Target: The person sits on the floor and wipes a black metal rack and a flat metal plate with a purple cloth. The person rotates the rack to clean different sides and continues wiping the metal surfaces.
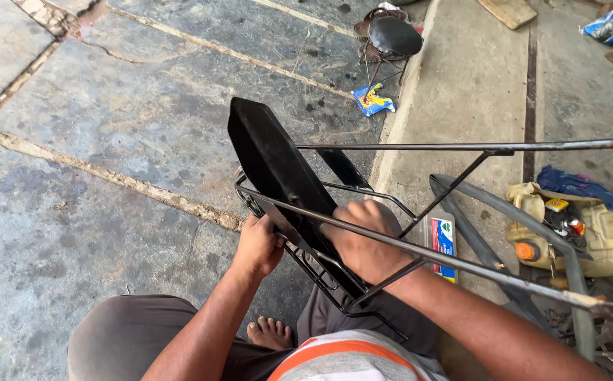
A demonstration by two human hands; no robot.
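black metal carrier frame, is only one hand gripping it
No, both the left hand and the right hand are closed on the black metal carrier frame, one on each side of it.

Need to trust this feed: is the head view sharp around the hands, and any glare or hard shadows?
Head view: left hand, right hand and black metal rack are sharp; light is soft and even, no glare; the rod bows slightly toward the edge.

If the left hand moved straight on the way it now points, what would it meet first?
The left hand already grips the black metal rack; going on up and right, it would probably press into the flat black plate, though depth is unclear.
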